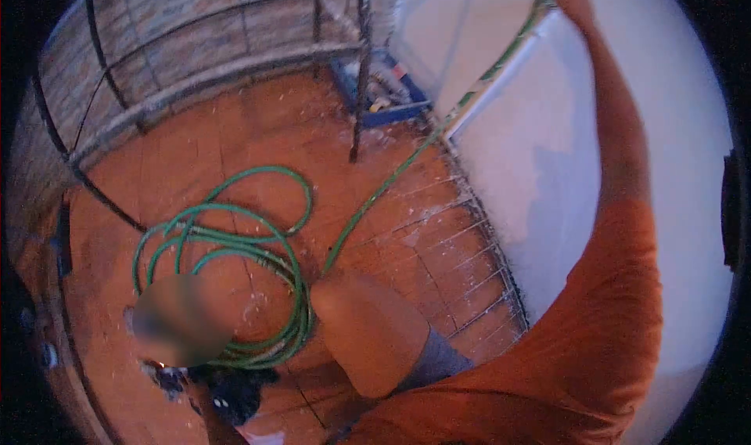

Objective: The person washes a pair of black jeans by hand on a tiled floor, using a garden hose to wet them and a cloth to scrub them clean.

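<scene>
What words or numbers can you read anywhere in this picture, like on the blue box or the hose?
None: no word, number or sign can be read.
The blue box by the railing holds items with red and yellow patches, too small and blurred to tell if they carry print.
The green hose on the tiled floor, the white wall and the orange sleeve show no print.

hose (258, 245): green
floor (258, 140): red-orange tiles, wet sheen
wall (547, 147): white
sleeve (610, 327): orange
shorts (438, 363): grey
box (383, 93), at 12 o'clock: blue
</scene>
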Available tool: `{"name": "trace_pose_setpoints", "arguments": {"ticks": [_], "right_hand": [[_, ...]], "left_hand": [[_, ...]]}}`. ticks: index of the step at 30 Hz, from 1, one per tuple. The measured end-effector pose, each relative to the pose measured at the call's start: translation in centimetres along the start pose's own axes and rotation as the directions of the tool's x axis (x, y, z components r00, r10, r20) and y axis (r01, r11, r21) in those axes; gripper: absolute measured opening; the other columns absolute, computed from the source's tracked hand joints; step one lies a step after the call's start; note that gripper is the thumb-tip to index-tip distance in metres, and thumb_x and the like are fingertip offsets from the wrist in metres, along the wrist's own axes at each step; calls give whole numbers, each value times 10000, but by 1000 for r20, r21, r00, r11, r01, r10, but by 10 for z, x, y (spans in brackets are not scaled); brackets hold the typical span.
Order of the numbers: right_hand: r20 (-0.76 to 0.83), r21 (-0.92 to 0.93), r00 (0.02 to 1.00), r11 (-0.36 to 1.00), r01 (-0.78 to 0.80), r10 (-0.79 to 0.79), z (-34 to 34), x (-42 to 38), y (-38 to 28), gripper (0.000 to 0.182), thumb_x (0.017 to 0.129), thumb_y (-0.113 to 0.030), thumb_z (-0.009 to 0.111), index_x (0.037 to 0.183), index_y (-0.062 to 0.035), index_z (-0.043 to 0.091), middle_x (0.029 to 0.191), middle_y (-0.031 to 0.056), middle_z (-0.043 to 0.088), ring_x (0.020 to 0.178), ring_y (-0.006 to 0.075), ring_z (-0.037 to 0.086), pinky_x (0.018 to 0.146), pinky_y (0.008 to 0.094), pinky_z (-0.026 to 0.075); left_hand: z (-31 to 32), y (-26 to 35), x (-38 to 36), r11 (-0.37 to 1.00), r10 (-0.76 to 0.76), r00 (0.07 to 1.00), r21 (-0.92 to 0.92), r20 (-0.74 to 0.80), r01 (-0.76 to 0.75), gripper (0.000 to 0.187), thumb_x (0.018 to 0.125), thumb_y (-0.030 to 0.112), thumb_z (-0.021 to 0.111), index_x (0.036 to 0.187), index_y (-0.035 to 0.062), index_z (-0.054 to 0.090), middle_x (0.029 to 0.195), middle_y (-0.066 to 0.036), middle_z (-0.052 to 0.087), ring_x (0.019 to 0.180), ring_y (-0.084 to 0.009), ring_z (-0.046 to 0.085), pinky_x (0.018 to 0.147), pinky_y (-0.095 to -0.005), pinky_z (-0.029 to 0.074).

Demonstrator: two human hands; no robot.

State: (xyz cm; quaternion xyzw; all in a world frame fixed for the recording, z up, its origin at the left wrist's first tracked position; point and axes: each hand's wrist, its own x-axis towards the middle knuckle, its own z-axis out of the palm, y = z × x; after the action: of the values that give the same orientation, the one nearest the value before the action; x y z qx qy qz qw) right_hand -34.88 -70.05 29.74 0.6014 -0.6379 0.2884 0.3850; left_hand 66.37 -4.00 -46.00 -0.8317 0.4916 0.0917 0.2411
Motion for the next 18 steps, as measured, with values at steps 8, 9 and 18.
{"name": "trace_pose_setpoints", "arguments": {"ticks": [8,9,18], "right_hand": [[-8,-171,937,924,343,-349,34,11,-36,431,1003,-297,454,853,63,636,783,271,663,759,404,677,716,533,517],[-73,-194,928,918,347,-366,28,7,-33,399,993,-266,473,813,62,612,773,265,659,742,402,675,675,521,516],[32,495,981,855,153,-194,8,-15,-38,410,1034,-255,399,906,80,597,850,187,624,712,286,610,686,434,539]], "left_hand": [[-18,-2,-15,988,44,994,-153,100,-28,519,859,270,613,1360,160,530,1362,-136,560,1329,-378,410,1108,-600,281],[-19,-2,-16,984,30,992,-177,122,-8,495,864,262,607,1342,152,540,1348,-143,566,1317,-380,418,1099,-596,289],[-21,-7,-23,930,-43,985,-353,167,100,307,907,191,550,1183,83,630,1221,-207,616,1211,-398,495,1019,-560,367]]}}
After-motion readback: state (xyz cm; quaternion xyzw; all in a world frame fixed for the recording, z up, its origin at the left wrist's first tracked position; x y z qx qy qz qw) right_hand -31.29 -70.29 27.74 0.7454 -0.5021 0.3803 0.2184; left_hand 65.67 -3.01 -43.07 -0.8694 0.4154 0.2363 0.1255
